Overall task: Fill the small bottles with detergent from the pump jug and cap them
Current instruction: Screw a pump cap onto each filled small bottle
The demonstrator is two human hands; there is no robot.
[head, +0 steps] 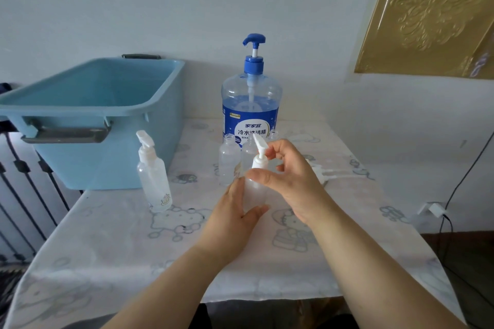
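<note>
Your left hand (235, 212) curls its fingers round the small frosted plastic bottle (255, 191), held upright mid-counter (107, 235). Your right hand (292, 181) pinches its white pump cap (259, 160), just before the large clear blue-capped pump jug (251, 104).

The bottle (255, 192) sits in the left hand (232, 219)'s fingers, the right hand (291, 181)'s fingers on its pump cap (259, 159). On the table (107, 235) behind the fingers: uncapped bottles (228, 160), then the pump jug (251, 107) (rearmost). Left: capped bottle (155, 179), before the tub (91, 115). Right: loose caps (320, 171).
</note>
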